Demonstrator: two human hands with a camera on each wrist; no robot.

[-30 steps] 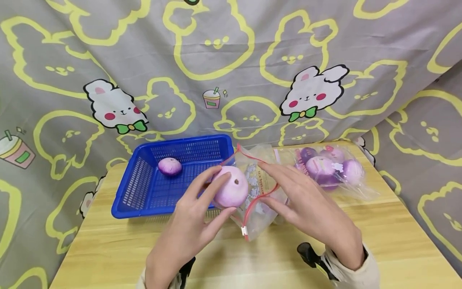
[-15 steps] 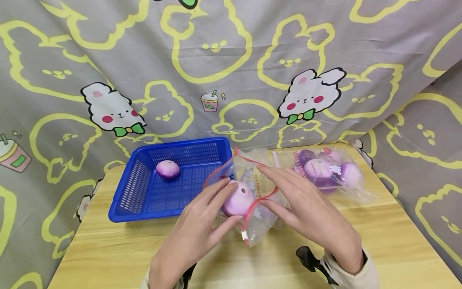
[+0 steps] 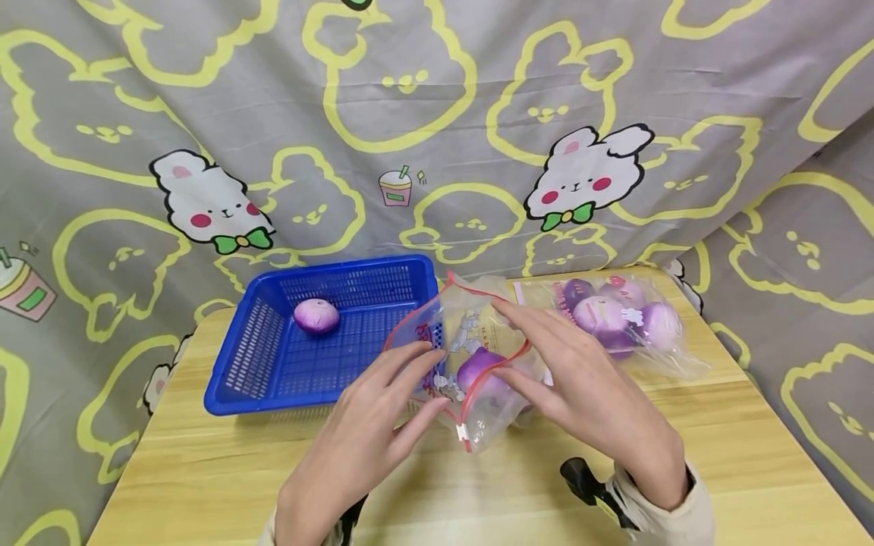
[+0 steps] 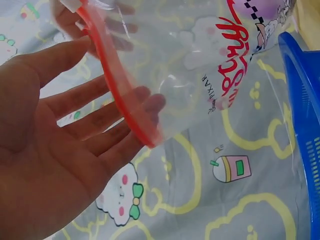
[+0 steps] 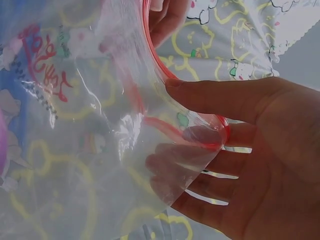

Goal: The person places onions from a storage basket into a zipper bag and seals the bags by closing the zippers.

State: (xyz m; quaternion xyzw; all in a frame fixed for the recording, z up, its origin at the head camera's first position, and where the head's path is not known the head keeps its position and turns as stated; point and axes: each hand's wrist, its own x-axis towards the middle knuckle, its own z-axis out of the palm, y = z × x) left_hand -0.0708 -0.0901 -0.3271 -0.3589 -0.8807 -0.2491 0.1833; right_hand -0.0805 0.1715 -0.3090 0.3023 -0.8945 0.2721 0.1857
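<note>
In the head view, a clear slider zip bag [image 3: 495, 417] with a red rim gapes wide at the middle of the table. A purple onion [image 3: 478, 367] lies inside it, partly seen through the plastic. My right hand [image 3: 580, 387] holds the bag's right edge, its thumb [image 5: 215, 96] on one side of the red strip and its fingers on the other. At the left of the mouth, my left hand [image 3: 362, 428] has its fingers loosely spread and grips nothing. The left wrist view shows some of these fingers [image 4: 95, 117] behind the bag's red edge.
A blue plastic basket [image 3: 358, 349] stands at the back left, with one purple onion [image 3: 316, 315] in it. A second clear bag [image 3: 683, 364] with several purple onions lies at the back right. Behind the wooden table [image 3: 205, 478] hangs a patterned grey curtain [image 3: 437, 114].
My left hand lowered the purple onion into the zip bag's mouth and let it go. It now lies in the bag. My right hand has stayed at the bag's edge.
</note>
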